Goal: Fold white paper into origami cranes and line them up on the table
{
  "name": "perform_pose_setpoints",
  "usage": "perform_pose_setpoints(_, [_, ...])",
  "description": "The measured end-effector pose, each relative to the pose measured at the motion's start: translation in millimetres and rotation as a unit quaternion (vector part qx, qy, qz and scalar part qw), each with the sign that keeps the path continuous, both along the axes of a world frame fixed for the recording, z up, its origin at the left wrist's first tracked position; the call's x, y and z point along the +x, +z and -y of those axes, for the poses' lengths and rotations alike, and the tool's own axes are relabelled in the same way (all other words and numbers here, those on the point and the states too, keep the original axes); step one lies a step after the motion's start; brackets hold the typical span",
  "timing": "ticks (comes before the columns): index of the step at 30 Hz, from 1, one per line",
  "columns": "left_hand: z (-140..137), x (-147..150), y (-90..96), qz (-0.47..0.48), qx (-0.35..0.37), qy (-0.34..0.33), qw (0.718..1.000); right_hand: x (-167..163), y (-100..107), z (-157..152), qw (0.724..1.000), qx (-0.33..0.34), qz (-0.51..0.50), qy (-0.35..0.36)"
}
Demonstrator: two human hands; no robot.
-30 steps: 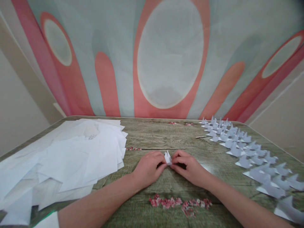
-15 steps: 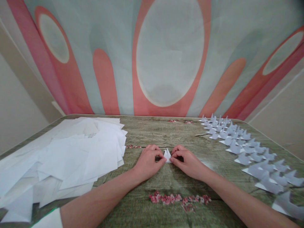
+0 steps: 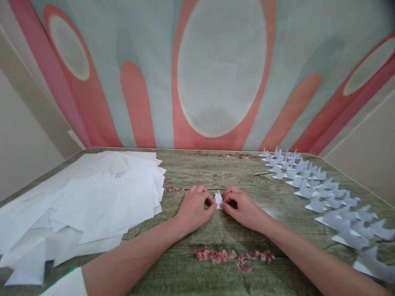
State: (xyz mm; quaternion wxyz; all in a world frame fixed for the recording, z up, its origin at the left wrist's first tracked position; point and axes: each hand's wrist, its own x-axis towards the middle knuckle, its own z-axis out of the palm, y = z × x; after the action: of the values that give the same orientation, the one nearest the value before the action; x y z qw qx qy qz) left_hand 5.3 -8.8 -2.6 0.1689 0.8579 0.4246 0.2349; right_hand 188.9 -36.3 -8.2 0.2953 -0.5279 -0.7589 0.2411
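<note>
A small white folded paper bird (image 3: 218, 199) stands at the middle of the table, pointed tips upward. Thumb and fingertips of my left hand (image 3: 197, 207) pinch its left side. On its right side, my right hand (image 3: 239, 205) grips an edge in the same kind of pinch. The fingers cover the bird's lower corners. Many more white folded paper birds (image 3: 317, 203) sit in rows along the table's right side, beyond my right forearm.
A broad loose heap of white paper sheets (image 3: 92, 201) covers the table's left side, with a folded piece (image 3: 29, 265) at its near corner. The wood-patterned table (image 3: 173, 267) has printed pink flowers. Behind it hangs a coral and grey patterned backdrop (image 3: 145, 107).
Both hands keep their pinch on the paper bird, with only slight finger shifts. The whole view has moved a little.
</note>
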Motion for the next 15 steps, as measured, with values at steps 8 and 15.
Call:
perform_pose_setpoints(8, [0.2, 0.0, 0.1, -0.011, 0.002, 0.001, 1.000, -0.7, 1.0, 0.1, 1.000, 0.008, 0.012, 0.001])
perform_pose_setpoints(15, [1.4, -3.1, 3.5, 0.000, -0.007, -0.014, 1.000, 0.4, -0.8, 0.1, 1.000, 0.018, -0.006, 0.005])
